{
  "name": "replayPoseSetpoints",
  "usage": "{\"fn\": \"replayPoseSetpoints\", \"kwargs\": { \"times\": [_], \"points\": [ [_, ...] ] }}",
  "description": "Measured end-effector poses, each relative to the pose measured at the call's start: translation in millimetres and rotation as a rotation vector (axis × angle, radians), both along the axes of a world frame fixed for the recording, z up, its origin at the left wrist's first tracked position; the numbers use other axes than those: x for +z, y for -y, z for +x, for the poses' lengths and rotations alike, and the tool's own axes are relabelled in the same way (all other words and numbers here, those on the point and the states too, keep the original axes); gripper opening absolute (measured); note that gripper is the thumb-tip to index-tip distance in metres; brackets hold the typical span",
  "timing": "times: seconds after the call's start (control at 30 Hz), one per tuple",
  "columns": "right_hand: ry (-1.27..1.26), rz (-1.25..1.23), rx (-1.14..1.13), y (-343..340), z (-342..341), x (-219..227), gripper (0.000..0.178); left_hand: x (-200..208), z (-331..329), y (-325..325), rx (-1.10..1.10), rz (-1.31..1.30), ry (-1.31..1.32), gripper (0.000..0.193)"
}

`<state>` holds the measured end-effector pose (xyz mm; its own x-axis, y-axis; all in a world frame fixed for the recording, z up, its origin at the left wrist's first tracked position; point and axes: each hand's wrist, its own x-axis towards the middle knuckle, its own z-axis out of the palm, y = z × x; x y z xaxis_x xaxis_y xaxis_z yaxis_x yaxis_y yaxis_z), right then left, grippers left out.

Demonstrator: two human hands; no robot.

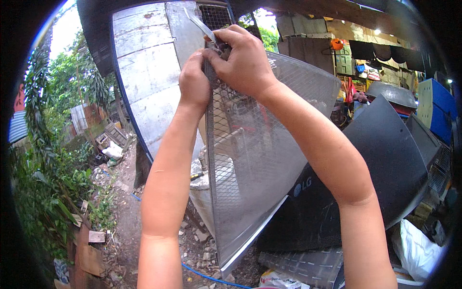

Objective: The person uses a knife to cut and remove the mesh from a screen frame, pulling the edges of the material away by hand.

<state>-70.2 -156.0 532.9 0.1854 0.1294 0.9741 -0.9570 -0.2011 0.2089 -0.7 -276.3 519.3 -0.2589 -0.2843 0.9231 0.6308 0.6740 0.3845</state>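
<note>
Both my arms reach up to the top corner of a grey wire-mesh panel (pixel 250 159) that hangs upright in front of me. My left hand (pixel 194 81) is closed at the panel's dark left edge, close to the corner. Beside it, my right hand (pixel 246 60) is closed with thumb and fingers bent around the corner, where a thin silvery metal strip (pixel 196 20) sticks out up and to the left. My fingers hide how the strip joins the mesh. A pale strip runs along the panel's lower right edge.
A worn pale metal door (pixel 147 77) stands behind the panel. Large black appliance panels (pixel 365 159) lean at the right, near a white sack (pixel 417 250). A blue hose (pixel 211 278) crosses rubble-strewn ground. Plants (pixel 53 192) grow at the left.
</note>
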Motion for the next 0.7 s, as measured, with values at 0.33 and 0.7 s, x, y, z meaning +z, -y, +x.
{"fn": "replayPoseSetpoints", "kwargs": {
  "times": [0.33, 0.7],
  "points": [
    [-0.032, -0.001, -0.107, 3, -3, -9, 0.026, -5, -11, -3, 0.077, -0.042, -0.116, 0.035],
    [-0.01, 0.136, -0.108, -5, -4, 4, 0.027, -7, -8, -6, 0.181, -0.11, -0.094, 0.032]
  ]
}}
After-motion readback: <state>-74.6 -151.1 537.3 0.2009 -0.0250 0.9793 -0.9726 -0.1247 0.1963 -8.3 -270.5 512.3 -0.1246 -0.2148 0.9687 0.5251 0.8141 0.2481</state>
